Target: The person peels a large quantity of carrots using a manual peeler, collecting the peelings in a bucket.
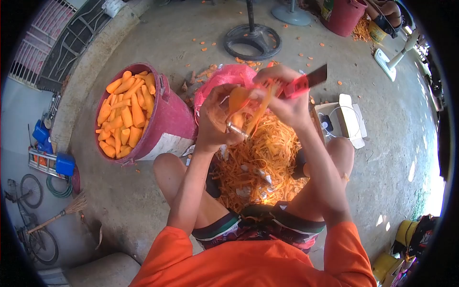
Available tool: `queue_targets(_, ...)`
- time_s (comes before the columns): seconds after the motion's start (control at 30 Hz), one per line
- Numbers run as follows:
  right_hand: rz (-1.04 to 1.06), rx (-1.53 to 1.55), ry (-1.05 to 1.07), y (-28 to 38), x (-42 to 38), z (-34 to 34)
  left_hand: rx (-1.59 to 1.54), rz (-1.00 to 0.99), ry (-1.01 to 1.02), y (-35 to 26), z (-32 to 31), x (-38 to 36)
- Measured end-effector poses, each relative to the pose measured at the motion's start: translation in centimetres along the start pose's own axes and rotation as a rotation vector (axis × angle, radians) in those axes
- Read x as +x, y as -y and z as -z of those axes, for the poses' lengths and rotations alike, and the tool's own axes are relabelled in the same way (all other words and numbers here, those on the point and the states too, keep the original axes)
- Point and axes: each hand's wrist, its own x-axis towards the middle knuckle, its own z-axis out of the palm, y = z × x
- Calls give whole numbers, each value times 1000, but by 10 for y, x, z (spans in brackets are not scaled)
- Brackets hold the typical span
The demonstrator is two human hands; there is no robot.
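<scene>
My left hand [216, 122] is closed around a peeled carrot [238, 99], raised above a heap of peelings. A small metal piece [237, 130] shows by its fingertips, blurred. Close against the carrot, my right hand [286, 98] grips a knife by its pinkish-red handle [296, 87], the broad blade [317, 76] pointing away to the right. An orange strip [260, 114] hangs between the two hands, smeared by motion. Below, long orange peelings [260, 158] pile up between my legs. Behind the hands lies a pink plastic bag [224, 79].
To the left, a tilted dark-red bucket [167, 112] is full of peeled carrots [126, 115]. An opened white box [346, 122] sits right of the heap. A round black stand base [252, 42] is ahead, carrot scraps around it. Another person [389, 16] is at the far right, near a red tub [345, 16].
</scene>
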Motion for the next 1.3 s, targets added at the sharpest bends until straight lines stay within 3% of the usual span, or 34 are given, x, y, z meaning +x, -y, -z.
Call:
queue_targets(0.03,-1,5,-4,-11,1,3,6,3,-1,-1,5,0)
queue_targets(0.1,-321,2,-160,-32,3,18,42,-104,244,-3,10,-4)
queue_targets(0.13,-427,-9,-159,-33,6,28,-121,-81,232,-4,4,-5)
queue_targets(0.17,-421,-16,-163,-31,4,30,-124,-84,241,-2,2,-2)
queue_targets(0.23,-329,101,-126,-12,2,16,-57,-15,62,2,-1,2)
queue_targets(0.27,-84,15,-56,-10,-1,6,-59,27,-3,2,-3,1)
queue_targets(0.3,2,0,22,-6,0,3,-57,24,-4,3,-1,2)
queue_targets(0.37,-325,152,-98,-28,-4,9,-64,-65,146,6,5,-3)
queue_targets(0.4,-342,-70,-138,-33,2,20,-30,-84,185,4,6,-2)
queue_targets(0.5,-408,95,-214,-35,1,24,-78,-44,130,-2,3,3)
queue_targets(0.57,-135,38,-16,-6,1,4,-83,-31,68,1,0,3)
queue_targets(0.63,-187,52,-41,-20,-4,3,-95,-28,119,6,5,1)
queue_targets(0.7,-434,-71,-176,-41,4,21,-122,-22,124,4,2,-7)
queue_targets(0.77,-445,21,-234,-51,3,27,-163,-16,104,-4,-2,-4)
queue_targets(0.87,-37,69,-72,-13,4,3,-160,-5,90,1,1,-1)
queue_targets(0.9,-38,72,-72,-20,5,6,-153,5,87,2,2,-2)
queue_targets(0.97,-382,-20,-207,-51,-1,20,-292,31,90,-1,1,-10)
queue_targets(1.03,-408,-43,-215,-62,3,29,-424,29,104,-15,-2,-5)
queue_targets(1.1,-473,3,-315,-55,-1,34,-574,172,52,-28,-6,-4)
queue_targets(1.17,-470,40,-270,-41,2,33,-679,130,20,-24,-5,-4)
queue_targets(1.23,-523,56,-224,-36,-3,29,-158,208,-179,-20,1,-1)
queue_targets(1.3,-483,105,-166,-31,-5,22,-115,211,-209,-17,3,-3)
